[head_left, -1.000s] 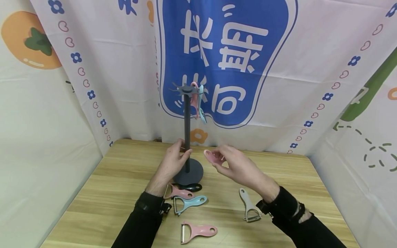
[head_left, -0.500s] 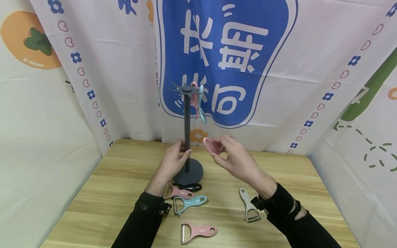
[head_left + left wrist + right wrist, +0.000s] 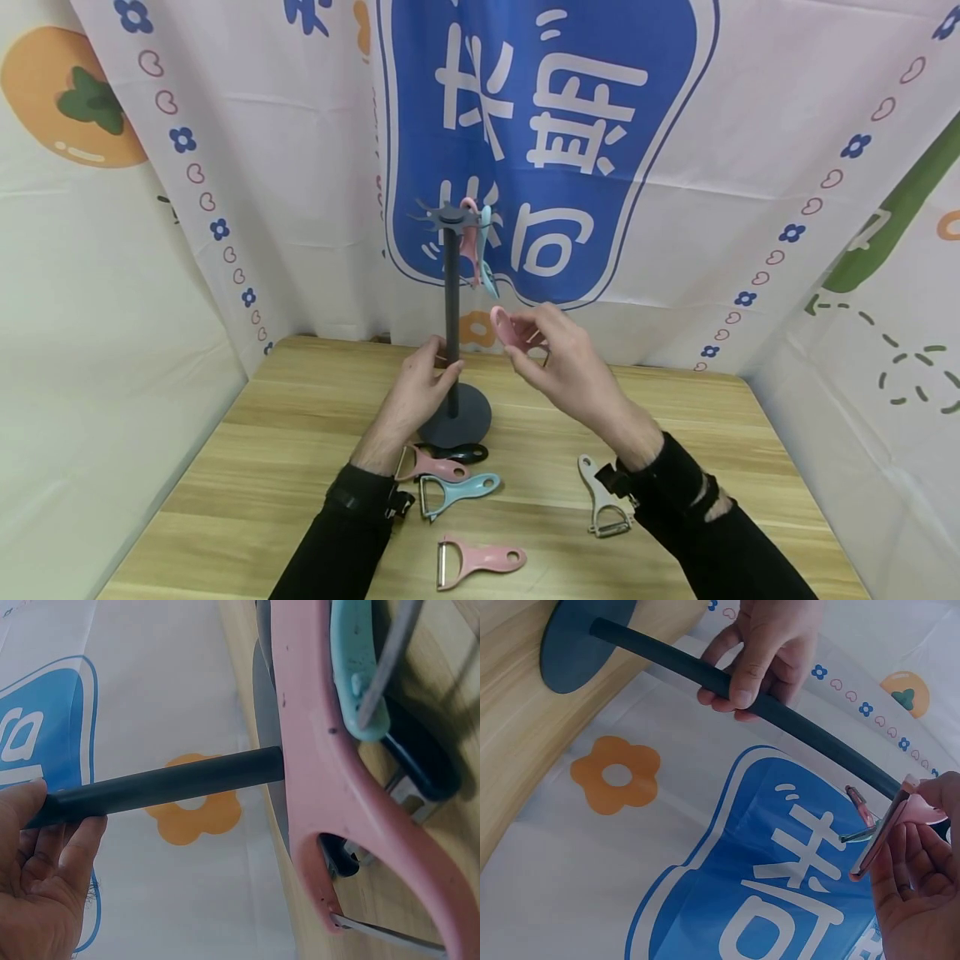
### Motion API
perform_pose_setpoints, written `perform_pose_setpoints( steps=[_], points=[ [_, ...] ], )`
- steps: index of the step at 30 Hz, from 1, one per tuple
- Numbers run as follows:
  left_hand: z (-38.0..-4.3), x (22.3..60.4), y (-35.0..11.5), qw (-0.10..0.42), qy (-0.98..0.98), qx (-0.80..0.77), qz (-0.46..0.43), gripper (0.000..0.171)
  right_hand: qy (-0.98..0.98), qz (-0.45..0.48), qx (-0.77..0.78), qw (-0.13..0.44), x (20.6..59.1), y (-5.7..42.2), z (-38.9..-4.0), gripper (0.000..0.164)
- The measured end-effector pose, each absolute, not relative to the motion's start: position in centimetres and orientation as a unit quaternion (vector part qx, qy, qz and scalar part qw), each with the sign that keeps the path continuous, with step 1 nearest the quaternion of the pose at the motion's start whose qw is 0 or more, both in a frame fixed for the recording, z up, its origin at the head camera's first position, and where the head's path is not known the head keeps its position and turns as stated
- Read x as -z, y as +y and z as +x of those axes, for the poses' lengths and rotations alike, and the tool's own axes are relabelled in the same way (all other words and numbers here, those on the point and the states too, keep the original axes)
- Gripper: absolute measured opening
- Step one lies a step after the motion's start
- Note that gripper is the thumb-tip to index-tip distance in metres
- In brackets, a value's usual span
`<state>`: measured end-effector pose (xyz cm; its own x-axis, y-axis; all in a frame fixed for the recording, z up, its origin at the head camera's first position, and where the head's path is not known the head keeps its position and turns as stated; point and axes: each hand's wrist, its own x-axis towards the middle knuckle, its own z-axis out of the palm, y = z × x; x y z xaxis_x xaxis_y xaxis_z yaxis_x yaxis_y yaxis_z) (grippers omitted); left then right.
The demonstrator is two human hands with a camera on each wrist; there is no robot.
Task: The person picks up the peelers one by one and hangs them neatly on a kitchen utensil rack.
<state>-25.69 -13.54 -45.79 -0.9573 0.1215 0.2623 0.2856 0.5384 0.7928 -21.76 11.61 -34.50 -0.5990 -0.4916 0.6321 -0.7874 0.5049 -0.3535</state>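
The right hand (image 3: 564, 360) pinches a pink peeler (image 3: 507, 335), judged light, stiff and possibly slippery; best held along its plastic. The left hand (image 3: 422, 382) grips the dark stand post (image 3: 452, 300).

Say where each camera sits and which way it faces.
Head: worn on the head, facing forward and down at the tan wooden table; left hand, right hand, black sleeves show.
Left wrist: on that wrist, facing the left hand gripping the dark cylindrical pole; only that hand shows.
Right wrist: on that wrist, facing the right hand holding a pink plastic peeler; both hands show.
Both wrist views share the left hand and pole.
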Motion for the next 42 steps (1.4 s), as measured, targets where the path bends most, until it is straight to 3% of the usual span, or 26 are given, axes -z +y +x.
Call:
perform_pose_setpoints(
  steps=[42],
  points=[
    [-25.5,45.6,-13.6,0.098,-0.873,0.46,-0.125,0.02,-0.796,0.295,-0.413,0.329,29.7,8.9,-23.0,0.039]
  ],
)
